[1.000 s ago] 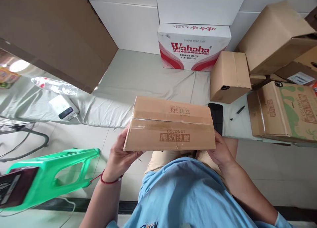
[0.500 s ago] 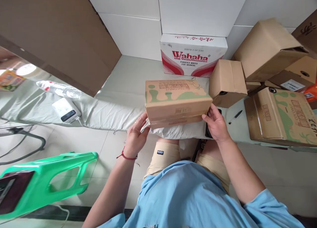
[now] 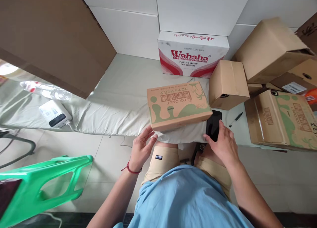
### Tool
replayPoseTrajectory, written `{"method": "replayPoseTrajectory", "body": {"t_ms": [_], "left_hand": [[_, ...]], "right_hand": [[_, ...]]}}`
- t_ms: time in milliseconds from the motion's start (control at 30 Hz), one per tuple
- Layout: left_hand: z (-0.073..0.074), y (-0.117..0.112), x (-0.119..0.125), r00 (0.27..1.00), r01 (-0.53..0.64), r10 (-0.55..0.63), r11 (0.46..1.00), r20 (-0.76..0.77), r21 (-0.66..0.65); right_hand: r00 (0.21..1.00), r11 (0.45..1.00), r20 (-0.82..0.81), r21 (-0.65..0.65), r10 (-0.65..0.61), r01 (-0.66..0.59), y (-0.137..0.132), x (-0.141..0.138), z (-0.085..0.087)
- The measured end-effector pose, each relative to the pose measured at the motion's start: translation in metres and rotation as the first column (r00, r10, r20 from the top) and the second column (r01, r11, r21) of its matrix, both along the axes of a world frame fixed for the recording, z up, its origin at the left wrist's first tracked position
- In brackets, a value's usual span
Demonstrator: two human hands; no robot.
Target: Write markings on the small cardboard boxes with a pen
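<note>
A flat brown carton with green coconut print lies on the grey-sheeted surface right in front of me, printed face up. My left hand hovers just below its near left corner, fingers spread, holding nothing. My right hand rests on the lower end of a black phone that lies to the right of the carton, fingers stretched over it.
Behind stands a white and red Wahaha water case. Brown cartons and a larger green-printed carton crowd the right side, with a pen between. A power bank and bottle lie left. A green stool stands on the floor.
The carton went from held in both hands above my lap to lying flat on the sheet, printed face up. Both hands let go; the right one moved onto the phone.
</note>
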State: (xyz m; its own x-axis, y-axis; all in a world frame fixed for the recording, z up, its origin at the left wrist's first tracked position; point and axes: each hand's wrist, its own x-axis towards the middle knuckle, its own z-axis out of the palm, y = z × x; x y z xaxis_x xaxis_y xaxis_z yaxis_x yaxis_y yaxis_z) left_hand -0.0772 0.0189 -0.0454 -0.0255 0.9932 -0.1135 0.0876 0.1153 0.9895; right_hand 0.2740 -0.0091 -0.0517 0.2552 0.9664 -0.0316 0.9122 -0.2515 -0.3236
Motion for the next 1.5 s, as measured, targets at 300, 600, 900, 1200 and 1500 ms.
{"method": "replayPoseTrajectory", "body": {"t_ms": [300, 600, 900, 1200, 1500], "left_hand": [[-0.007, -0.005, 0.005, 0.999, 0.017, -0.02, 0.997, -0.044, -0.081], [-0.015, -0.025, 0.014, 0.993, 0.108, -0.113, 0.984, -0.024, -0.141], [-0.008, -0.053, 0.041, 0.86, 0.489, -0.421, 0.843, 0.29, -0.226], [0.012, -0.069, 0.075, 0.538, 0.65, -0.54, 0.754, 0.647, 0.089], [0.033, -0.086, 0.072, 0.697, 0.123, 0.089, 0.963, 0.712, -0.24]], "right_hand": [[0.982, 0.997, 0.187, -0.072, -0.001, 0.015, 0.005, -0.009, -0.005], [0.984, 0.977, 0.155, -0.176, -0.093, 0.12, 0.009, 0.009, 0.006], [0.877, 0.975, -0.427, -0.117, -0.219, 0.186, -0.039, 0.037, 0.014], [0.66, 0.912, -0.637, 0.193, 0.398, -0.363, -0.078, -0.054, 0.036], [0.547, 0.611, -0.294, 0.524, 0.784, -0.593, -0.046, -0.131, 0.029]]}}
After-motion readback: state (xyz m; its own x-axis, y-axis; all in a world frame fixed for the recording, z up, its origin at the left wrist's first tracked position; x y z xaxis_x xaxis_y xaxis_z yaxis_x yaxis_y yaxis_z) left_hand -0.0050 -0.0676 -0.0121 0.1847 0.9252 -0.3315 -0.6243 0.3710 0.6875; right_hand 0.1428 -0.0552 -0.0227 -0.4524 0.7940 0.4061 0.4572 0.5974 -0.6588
